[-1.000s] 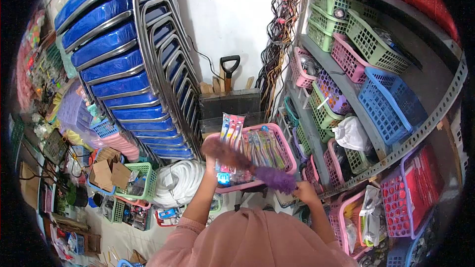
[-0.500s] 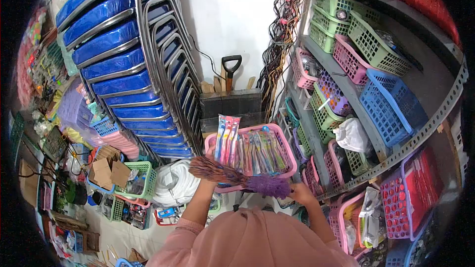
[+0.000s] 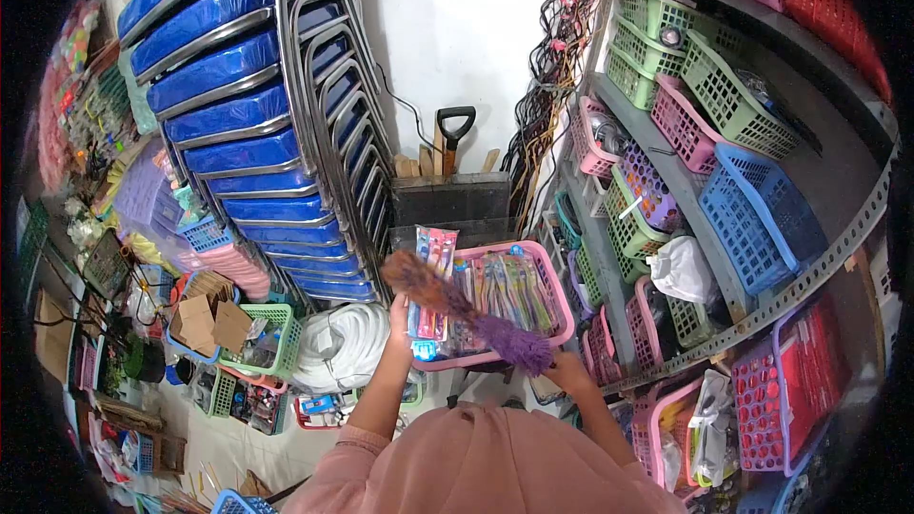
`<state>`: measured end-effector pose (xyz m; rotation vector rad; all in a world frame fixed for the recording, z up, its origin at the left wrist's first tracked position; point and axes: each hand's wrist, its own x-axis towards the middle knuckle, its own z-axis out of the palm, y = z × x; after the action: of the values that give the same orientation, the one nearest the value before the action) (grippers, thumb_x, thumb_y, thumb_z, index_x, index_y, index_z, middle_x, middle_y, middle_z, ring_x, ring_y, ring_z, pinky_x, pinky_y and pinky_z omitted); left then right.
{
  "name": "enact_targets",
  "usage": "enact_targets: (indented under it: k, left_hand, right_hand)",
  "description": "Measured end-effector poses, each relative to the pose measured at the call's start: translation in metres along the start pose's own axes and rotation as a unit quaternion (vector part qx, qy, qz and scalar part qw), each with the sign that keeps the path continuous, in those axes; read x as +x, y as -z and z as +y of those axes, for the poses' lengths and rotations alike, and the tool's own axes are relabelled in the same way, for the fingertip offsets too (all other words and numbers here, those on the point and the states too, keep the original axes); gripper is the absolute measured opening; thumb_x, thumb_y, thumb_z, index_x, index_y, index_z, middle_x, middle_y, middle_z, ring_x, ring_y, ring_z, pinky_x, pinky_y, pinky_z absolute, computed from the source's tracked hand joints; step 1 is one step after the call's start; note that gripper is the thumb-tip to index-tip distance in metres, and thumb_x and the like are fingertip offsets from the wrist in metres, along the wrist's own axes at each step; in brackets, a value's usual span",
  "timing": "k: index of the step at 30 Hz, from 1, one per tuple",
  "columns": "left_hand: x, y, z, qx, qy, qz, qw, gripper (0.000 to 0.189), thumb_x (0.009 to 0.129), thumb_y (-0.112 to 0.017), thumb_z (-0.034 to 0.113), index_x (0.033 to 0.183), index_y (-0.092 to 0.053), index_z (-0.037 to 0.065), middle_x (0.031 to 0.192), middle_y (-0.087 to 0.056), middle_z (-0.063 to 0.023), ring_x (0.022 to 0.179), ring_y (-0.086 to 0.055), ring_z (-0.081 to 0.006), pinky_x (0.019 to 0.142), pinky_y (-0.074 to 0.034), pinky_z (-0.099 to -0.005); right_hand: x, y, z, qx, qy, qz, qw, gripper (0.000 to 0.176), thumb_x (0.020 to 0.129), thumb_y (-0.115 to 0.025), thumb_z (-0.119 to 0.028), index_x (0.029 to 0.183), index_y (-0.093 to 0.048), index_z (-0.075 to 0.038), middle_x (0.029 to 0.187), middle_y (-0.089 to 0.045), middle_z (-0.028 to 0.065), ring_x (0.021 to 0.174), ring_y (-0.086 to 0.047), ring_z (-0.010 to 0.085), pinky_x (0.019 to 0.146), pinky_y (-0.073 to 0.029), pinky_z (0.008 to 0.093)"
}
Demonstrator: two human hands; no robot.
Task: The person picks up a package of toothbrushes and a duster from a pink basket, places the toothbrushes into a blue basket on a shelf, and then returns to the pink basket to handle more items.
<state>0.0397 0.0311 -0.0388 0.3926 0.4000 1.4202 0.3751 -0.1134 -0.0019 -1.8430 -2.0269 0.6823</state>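
Note:
In front of me is a pink basket [image 3: 564, 303] filled with packaged toothbrushes [image 3: 500, 290]. Several packs [image 3: 436, 252] stand upright at its left side, and a blue item [image 3: 427, 350] shows at the near left corner. My left hand [image 3: 400, 319] is closed on the basket's left side, fingers partly hidden. My right hand [image 3: 568, 373] is closed at the purple end of a fluffy brown and purple duster [image 3: 514, 343]; its handle is hidden in my grip. The duster slants over the basket's near part, its brown end blurred by motion.
Stacked blue chairs [image 3: 238, 152] rise at the left. At the right, a metal shelf [image 3: 657, 148] carries several plastic baskets. A coiled white hose [image 3: 338, 347] lies on the floor at the left. Behind the basket, a black-handled tool [image 3: 451, 138] stands against the wall.
The duster's brown end has swung upward and a little right, and its purple end has shifted slightly left. More of the basket's near left corner shows. My left hand still holds the basket.

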Motion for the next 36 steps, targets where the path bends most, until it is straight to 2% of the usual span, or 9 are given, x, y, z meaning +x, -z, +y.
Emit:
enact_targets:
  k: [2, 6, 10, 14, 21, 26, 30, 33, 36]
  left_hand:
    - [-0.003, -0.01, 0.006, -0.056, 0.074, -0.032, 0.995, 0.038, 0.091, -0.041, 0.03, 0.118, -0.049, 0.003, 0.108, -0.055, -0.011, 0.1, -0.053, -0.0218, 0.091, -0.043, -0.0364]
    - [-0.006, -0.016, 0.012, -0.165, 0.22, -0.097, 0.956, 0.041, 0.087, -0.046, 0.036, 0.113, -0.051, 0.005, 0.113, -0.055, -0.0127, 0.103, -0.053, -0.0254, 0.09, -0.043, -0.0384]
    - [-0.023, 0.003, 0.013, -0.087, 0.128, 0.087, 0.984, 0.034, 0.087, -0.044, 0.028, 0.104, -0.055, 0.001, 0.094, -0.062, -0.0179, 0.082, -0.061, -0.0323, 0.076, -0.051, -0.0434]
    - [-0.034, -0.006, 0.023, -0.121, 0.143, 0.08, 0.979, 0.044, 0.083, -0.047, 0.034, 0.108, -0.054, -0.001, 0.099, -0.061, -0.0206, 0.084, -0.061, -0.0341, 0.076, -0.05, -0.0455]
    - [-0.056, -0.047, 0.033, -0.093, 0.161, 0.084, 0.979, 0.049, 0.082, -0.051, 0.04, 0.11, -0.055, -0.001, 0.101, -0.06, -0.0195, 0.085, -0.061, -0.0324, 0.077, -0.05, -0.0436]
    - [-0.055, -0.033, 0.026, 0.003, 0.15, 0.056, 0.987, 0.036, 0.084, -0.053, 0.029, 0.107, -0.056, 0.001, 0.091, -0.065, -0.0112, 0.078, -0.064, -0.0214, 0.072, -0.052, -0.033]
    - [-0.047, -0.044, 0.014, 0.101, 0.19, 0.039, 0.976, 0.032, 0.079, -0.059, 0.02, 0.105, -0.056, 0.001, 0.089, -0.064, -0.0093, 0.076, -0.063, -0.0203, 0.072, -0.052, -0.0327]
    - [-0.045, -0.08, 0.004, 0.196, 0.186, 0.052, 0.961, 0.031, 0.078, -0.058, 0.017, 0.106, -0.055, 0.004, 0.095, -0.061, -0.0105, 0.087, -0.06, -0.0219, 0.082, -0.047, -0.0352]
    - [-0.039, -0.119, -0.02, 0.258, 0.199, 0.025, 0.945, 0.034, 0.078, -0.059, 0.02, 0.109, -0.053, 0.006, 0.095, -0.06, -0.0092, 0.092, -0.057, -0.0204, 0.084, -0.045, -0.0361]
  right_hand:
    - [-0.001, 0.009, -0.012, 0.044, 0.111, 0.013, 0.993, 0.033, 0.07, -0.067, -0.021, 0.1, -0.062, -0.008, 0.085, -0.062, 0.0195, 0.078, -0.062, 0.0338, 0.067, -0.047, 0.0393]
    - [0.006, -0.006, 0.01, 0.035, 0.101, -0.04, 0.993, 0.031, 0.072, -0.066, -0.022, 0.099, -0.062, -0.009, 0.086, -0.062, 0.0187, 0.08, -0.061, 0.0343, 0.069, -0.046, 0.0392]
    - [0.013, -0.008, 0.001, 0.117, -0.008, 0.034, 0.993, 0.028, 0.073, -0.065, -0.023, 0.094, -0.061, -0.005, 0.084, -0.062, 0.0208, 0.079, -0.061, 0.0351, 0.069, -0.046, 0.0403]
    - [0.041, -0.044, 0.012, 0.055, -0.071, 0.192, 0.977, 0.029, 0.073, -0.064, -0.023, 0.085, -0.057, 0.003, 0.075, -0.059, 0.0228, 0.074, -0.06, 0.0369, 0.067, -0.045, 0.0432]
    - [0.076, -0.073, 0.0, 0.063, -0.024, 0.254, 0.965, 0.034, 0.073, -0.065, -0.024, 0.092, -0.057, 0.003, 0.086, -0.061, 0.022, 0.082, -0.059, 0.0372, 0.072, -0.046, 0.0417]
    - [0.068, -0.062, -0.016, 0.088, -0.049, 0.1, 0.99, 0.033, 0.071, -0.068, -0.02, 0.095, -0.057, 0.0, 0.094, -0.06, 0.0192, 0.092, -0.055, 0.0364, 0.08, -0.044, 0.0428]
    - [0.067, -0.055, -0.014, 0.059, 0.0, 0.225, 0.973, 0.032, 0.074, -0.067, -0.022, 0.094, -0.058, 0.001, 0.086, -0.061, 0.017, 0.084, -0.058, 0.0324, 0.076, -0.045, 0.0397]
    - [0.066, -0.028, -0.029, 0.387, -0.034, 0.05, 0.92, 0.038, 0.083, -0.062, -0.036, 0.099, -0.058, -0.001, 0.08, -0.061, 0.0053, 0.072, -0.057, 0.0125, 0.059, -0.045, 0.0278]
    - [0.061, 0.012, -0.045, 0.48, -0.039, -0.09, 0.872, 0.039, 0.086, -0.058, -0.036, 0.104, -0.056, -0.002, 0.088, -0.059, 0.0038, 0.079, -0.056, 0.0125, 0.062, -0.051, 0.0272]
